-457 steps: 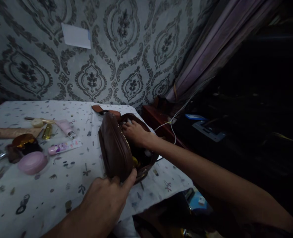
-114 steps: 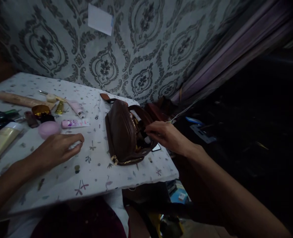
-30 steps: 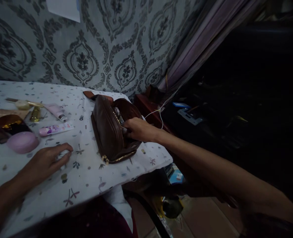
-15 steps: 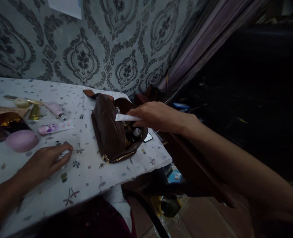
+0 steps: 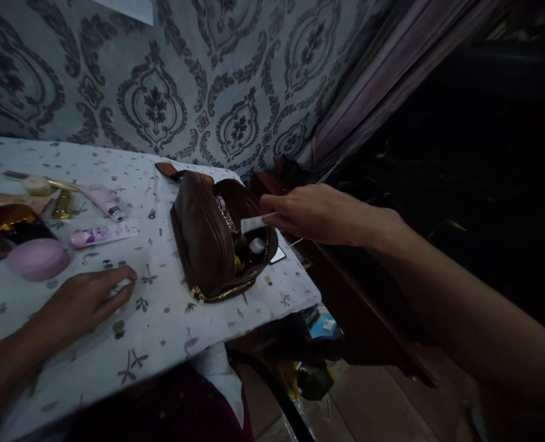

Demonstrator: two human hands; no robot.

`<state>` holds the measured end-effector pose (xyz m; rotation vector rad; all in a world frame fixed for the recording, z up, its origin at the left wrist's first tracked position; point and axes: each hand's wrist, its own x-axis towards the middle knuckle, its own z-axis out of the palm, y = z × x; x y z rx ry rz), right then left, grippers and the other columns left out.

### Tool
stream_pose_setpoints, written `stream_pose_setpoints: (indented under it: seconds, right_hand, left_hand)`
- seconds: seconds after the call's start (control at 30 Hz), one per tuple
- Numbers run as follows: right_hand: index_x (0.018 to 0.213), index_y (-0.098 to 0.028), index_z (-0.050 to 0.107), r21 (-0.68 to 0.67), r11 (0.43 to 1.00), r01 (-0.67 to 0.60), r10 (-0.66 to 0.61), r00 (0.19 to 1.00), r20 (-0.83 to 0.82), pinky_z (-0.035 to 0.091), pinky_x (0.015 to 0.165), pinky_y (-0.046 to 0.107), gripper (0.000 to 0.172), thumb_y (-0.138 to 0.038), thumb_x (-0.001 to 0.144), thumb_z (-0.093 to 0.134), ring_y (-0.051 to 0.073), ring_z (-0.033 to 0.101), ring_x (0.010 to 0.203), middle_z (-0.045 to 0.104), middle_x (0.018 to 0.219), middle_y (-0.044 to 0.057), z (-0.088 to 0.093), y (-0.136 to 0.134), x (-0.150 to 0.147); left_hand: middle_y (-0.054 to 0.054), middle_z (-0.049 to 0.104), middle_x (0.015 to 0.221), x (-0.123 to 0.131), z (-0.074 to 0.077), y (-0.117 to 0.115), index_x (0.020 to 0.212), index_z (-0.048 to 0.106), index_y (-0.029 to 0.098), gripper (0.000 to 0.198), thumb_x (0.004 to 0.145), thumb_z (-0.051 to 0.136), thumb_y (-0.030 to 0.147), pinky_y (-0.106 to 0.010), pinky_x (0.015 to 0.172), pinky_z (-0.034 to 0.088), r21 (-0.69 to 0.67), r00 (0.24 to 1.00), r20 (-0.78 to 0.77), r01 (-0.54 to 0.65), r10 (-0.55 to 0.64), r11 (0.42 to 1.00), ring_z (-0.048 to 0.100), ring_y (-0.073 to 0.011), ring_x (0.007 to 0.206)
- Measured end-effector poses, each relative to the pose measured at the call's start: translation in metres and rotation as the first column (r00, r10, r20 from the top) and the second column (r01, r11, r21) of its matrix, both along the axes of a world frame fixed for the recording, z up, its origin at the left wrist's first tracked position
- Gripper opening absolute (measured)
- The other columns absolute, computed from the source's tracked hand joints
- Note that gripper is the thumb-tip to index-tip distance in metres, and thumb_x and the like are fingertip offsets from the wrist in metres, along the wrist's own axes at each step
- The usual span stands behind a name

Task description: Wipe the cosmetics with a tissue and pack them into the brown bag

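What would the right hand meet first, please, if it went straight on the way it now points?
Probably the open brown pouch: the right hand points left, holding a white tube over its opening, though depth is unclear.

Right hand (image 5: pixel 313 215) aloft in pinch, left hand (image 5: pixel 85 301) flat.

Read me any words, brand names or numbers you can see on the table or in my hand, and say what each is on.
Nothing here can be read.
The small white tube pinched in the right hand above the open brown leather pouch: no print shows.
The flat pink tube on the patterned tablecloth: coloured print, too blurred to read.
The white paper sheet on the wall: looks blank.
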<state>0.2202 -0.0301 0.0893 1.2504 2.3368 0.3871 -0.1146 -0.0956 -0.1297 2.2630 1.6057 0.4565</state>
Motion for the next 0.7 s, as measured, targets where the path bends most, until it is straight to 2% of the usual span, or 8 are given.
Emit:
stream_pose_setpoints:
  seconds: [0.13, 0.3, 0.5, 0.6, 0.7]
  right_hand:
    - [0.111, -0.022, 0.068, -0.084, 0.996, -0.018, 0.022, 0.998, 0.055, 0.035, 0.063, 0.027, 0.022, -0.031, 0.098, 0.052, 0.022, 0.069, 0.084, 0.075, 0.092, 0.008, -0.011, -0.004, -0.009]
    - [0.102, -0.016, 0.073, -0.068, 0.998, -0.017, 0.021, 0.998, 0.061, 0.041, 0.066, 0.029, 0.022, -0.026, 0.096, 0.054, 0.026, 0.071, 0.089, 0.074, 0.093, 0.013, -0.034, 0.0, -0.019]
    - [0.096, -0.01, 0.072, -0.109, 0.979, -0.174, 0.182, 0.981, 0.068, 0.046, 0.074, 0.031, 0.025, -0.01, 0.095, 0.047, 0.027, 0.062, 0.103, 0.067, 0.11, 0.019, -0.068, 0.01, -0.023]
    - [0.103, -0.009, 0.07, -0.125, 0.961, -0.246, 0.253, 0.967, 0.042, 0.045, 0.082, 0.036, 0.024, -0.011, 0.094, 0.048, 0.028, 0.057, 0.104, 0.064, 0.11, 0.02, -0.083, 0.016, -0.02]
    - [0.113, -0.007, 0.063, -0.107, 0.952, -0.286, 0.287, 0.958, -0.011, 0.042, 0.085, 0.038, 0.025, -0.01, 0.093, 0.048, 0.028, 0.054, 0.1, 0.061, 0.11, 0.018, -0.084, 0.019, -0.016]
  left_hand:
    - [-0.003, 0.077, 0.096, -0.001, -0.001, -0.001, 0.108, 0.067, 0.024, 0.048, 0.093, 0.03, 0.051, -0.031, 0.07, 0.051, 0.009, 1.0, -0.011, 0.025, -0.025, 1.0, 0.071, -0.0216, 0.075]
    - [-0.004, 0.077, 0.093, 0.001, 0.002, -0.001, 0.108, 0.066, 0.023, 0.045, 0.094, 0.031, 0.048, -0.03, 0.068, 0.049, -0.014, 1.0, -0.017, 0.015, -0.015, 1.0, 0.071, -0.0222, 0.076]
    - [0.0, 0.076, 0.089, 0.002, 0.0, -0.004, 0.108, 0.064, 0.024, 0.039, 0.098, 0.034, 0.046, -0.026, 0.068, 0.045, 0.01, 1.0, -0.001, 0.015, -0.015, 1.0, 0.068, -0.0184, 0.07]
    - [0.002, 0.075, 0.087, 0.002, 0.002, -0.006, 0.107, 0.063, 0.025, 0.035, 0.098, 0.036, 0.045, -0.024, 0.067, 0.043, 0.004, 1.0, 0.006, 0.011, -0.011, 1.0, 0.066, -0.0169, 0.07]
    - [0.002, 0.074, 0.084, 0.003, 0.004, -0.007, 0.106, 0.063, 0.025, 0.034, 0.098, 0.036, 0.043, -0.024, 0.067, 0.043, 0.005, 1.0, 0.004, 0.004, -0.004, 1.0, 0.065, -0.0167, 0.068]
